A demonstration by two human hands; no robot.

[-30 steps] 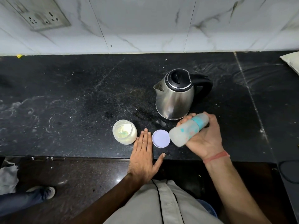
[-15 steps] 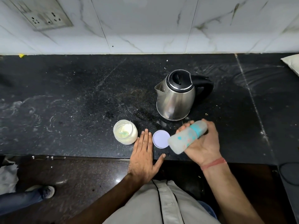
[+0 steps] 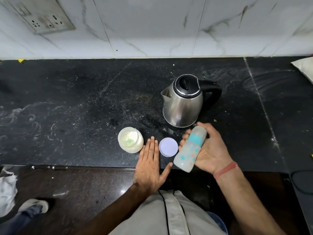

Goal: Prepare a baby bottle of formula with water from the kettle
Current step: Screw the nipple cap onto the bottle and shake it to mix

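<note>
My right hand [image 3: 210, 150] grips a cloudy baby bottle [image 3: 189, 149] with a teal collar, tilted with its base toward me and its capped top toward the kettle. The steel kettle [image 3: 182, 102], black lid shut, stands upright just behind that hand, handle to the right. An open jar of pale formula powder [image 3: 130, 139] with a scoop inside sits left of centre near the counter's front edge. Its round white lid [image 3: 168, 147] lies flat between the jar and the bottle. My left hand [image 3: 149, 165] rests flat on the counter edge between jar and lid, fingers spread, holding nothing.
The black stone counter [image 3: 67, 107] runs to a white marble wall with a socket plate [image 3: 42, 16] at the upper left. A pale cushion-like object [image 3: 304, 68] lies at the far right. Another person's shoe [image 3: 33, 206] is on the floor at lower left.
My right hand has swung the bottle from nearly level to a steeper tilt, its base dropping toward me. The left hand, jar, lid and kettle have stayed put.
</note>
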